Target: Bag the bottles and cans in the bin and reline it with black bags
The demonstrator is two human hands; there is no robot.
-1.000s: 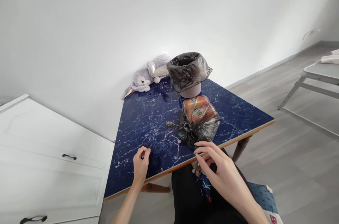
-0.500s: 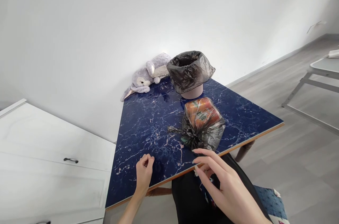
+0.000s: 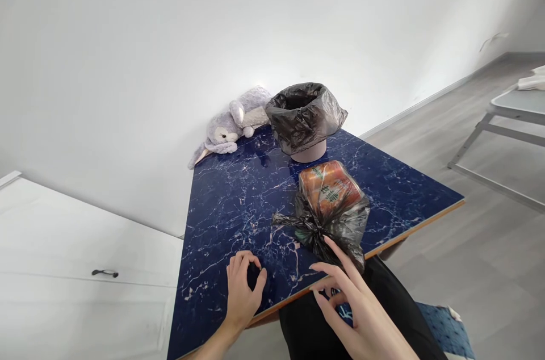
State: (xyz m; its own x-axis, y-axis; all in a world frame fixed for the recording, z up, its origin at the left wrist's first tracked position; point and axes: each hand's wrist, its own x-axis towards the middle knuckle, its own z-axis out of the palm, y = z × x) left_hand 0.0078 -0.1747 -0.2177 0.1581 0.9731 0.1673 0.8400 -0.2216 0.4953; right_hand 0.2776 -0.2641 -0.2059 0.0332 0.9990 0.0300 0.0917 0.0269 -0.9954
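A knotted dark translucent plastic bag [image 3: 351, 224] lies near the front edge of the table, with an orange package [image 3: 330, 185] showing through it. Its twisted end points left. My right hand [image 3: 353, 297] is over the front edge with fingers spread. Its index fingertip overlaps the lower part of the bag in view; whether it touches I cannot tell. My left hand [image 3: 244, 289] rests by the table's front left part, fingers loosely curled and a gap inside the thumb, holding nothing visible. Behind the bag stands a small pinkish bin [image 3: 313, 153] lined with a black bag [image 3: 304, 121].
A grey plush rabbit [image 3: 225, 132] lies against the wall at the back of the blue marbled table [image 3: 238, 195]. A white cabinet [image 3: 85, 246] stands on the left. To the right is a metal-framed folding table or chair [image 3: 515, 113].
My left hand has moved right and loosened from a fist into a curved shape. My right index finger has stretched forward toward the bag. The view has shifted slightly.
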